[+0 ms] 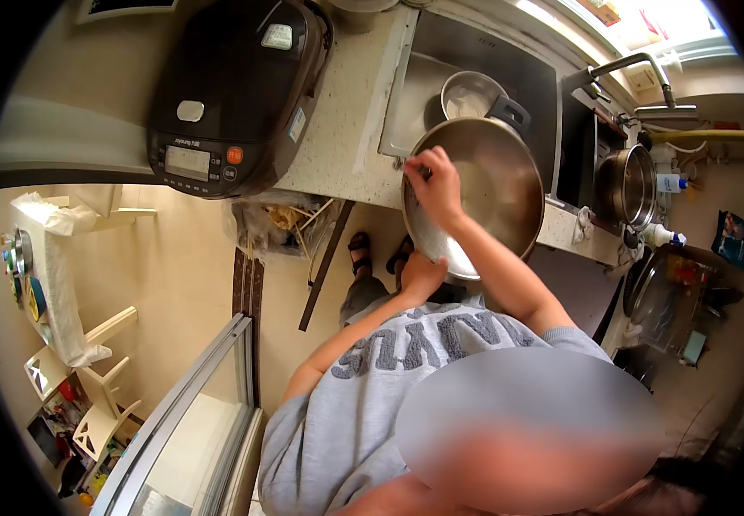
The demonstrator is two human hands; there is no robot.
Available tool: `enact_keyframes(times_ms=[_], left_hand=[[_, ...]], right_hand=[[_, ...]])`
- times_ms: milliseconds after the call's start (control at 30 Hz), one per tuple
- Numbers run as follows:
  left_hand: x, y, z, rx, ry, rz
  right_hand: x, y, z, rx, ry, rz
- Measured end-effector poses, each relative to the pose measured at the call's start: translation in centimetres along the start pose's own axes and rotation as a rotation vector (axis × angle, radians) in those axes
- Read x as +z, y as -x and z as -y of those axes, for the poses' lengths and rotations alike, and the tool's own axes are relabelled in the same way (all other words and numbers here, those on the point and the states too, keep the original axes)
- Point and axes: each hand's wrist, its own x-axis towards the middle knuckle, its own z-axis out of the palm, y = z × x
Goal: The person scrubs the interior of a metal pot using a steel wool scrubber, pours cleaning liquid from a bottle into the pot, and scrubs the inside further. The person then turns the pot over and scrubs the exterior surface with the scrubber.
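Observation:
A large stainless steel wok [496, 185] with a black handle [509, 113] is tilted at the front edge of the sink. My left hand [422, 275] grips its near rim, with the fingers partly hidden behind the metal. Across the wok's opening reaches my right forearm. My right hand [436, 185] is curled over the left rim with its fingertips pinched together; whatever is between them is too small to make out. Just beyond the wok, a smaller metal pot [472, 86] sits in the sink [423, 73].
A dark rice cooker [226, 95] stands on the counter [337, 129] to the left. The faucet [625, 64] is at the back right, near another steel pot [634, 185]. A plastic bag [273, 228] hangs below the counter. A glass sliding door [191, 421] lies behind on the left.

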Motion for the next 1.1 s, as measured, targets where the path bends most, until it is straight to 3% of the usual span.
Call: enact_keyframes(times_ms=[200,267,300,467,567,600,667,733,800,867,900,933,1000,1100], left_hand=[[-0.8,0.4,-0.2,0.086,0.053,0.004],[-1.1,0.8,-1.1,-0.003,0.026,0.035],[-1.2,0.5,-1.7,0.005,0.033,0.028],[-1.1,0.8,-0.7,-0.001,0.043,0.08],[-0.6,0.7,-0.6,0.07,0.03,-0.046],[-0.6,0.4,-0.8,0.077,0.037,-0.049],[-0.7,0.5,-0.6,0.058,0.004,0.0],[-1.1,0.4,-0.4,0.058,0.04,0.04],[-1.0,0.1,-0.3,0.053,0.003,0.059],[-0.5,0.4,0.0,0.065,0.026,0.004],[-0.1,0.3,-0.1,0.075,0.056,-0.048],[0.0,0.2,-0.5,0.078,0.067,-0.046],[-0.7,0.7,-0.7,0.049,0.058,-0.011],[-0.9,0.4,-0.4,0.074,0.015,0.033]], right_hand=[[-0.4,-4.3,-2.4,0.143,0.005,-0.219],[0.5,-1.9,-1.4,0.058,-0.047,-0.108],[-0.1,-0.9,1.2,0.031,0.088,-0.041],[-1.6,-5.2,-1.9,0.129,0.085,-0.215],[-0.2,-3.1,-1.3,0.088,0.02,-0.109],[-0.1,-2.0,-0.4,-0.047,0.069,-0.052],[-1.1,-2.3,-0.1,-0.056,0.077,-0.007],[-2.4,-6.7,-4.0,0.081,0.231,-0.222],[-2.7,-6.9,-4.1,0.063,0.292,-0.244],[-1.7,-5.2,-3.1,-0.079,0.199,-0.217],[-1.0,-3.8,-1.8,-0.065,0.102,-0.098],[-0.8,-2.3,0.2,-0.142,0.244,0.043],[-1.3,-3.0,-0.8,-0.122,0.183,0.04],[-2.7,-6.4,-2.7,0.074,0.242,-0.137]])
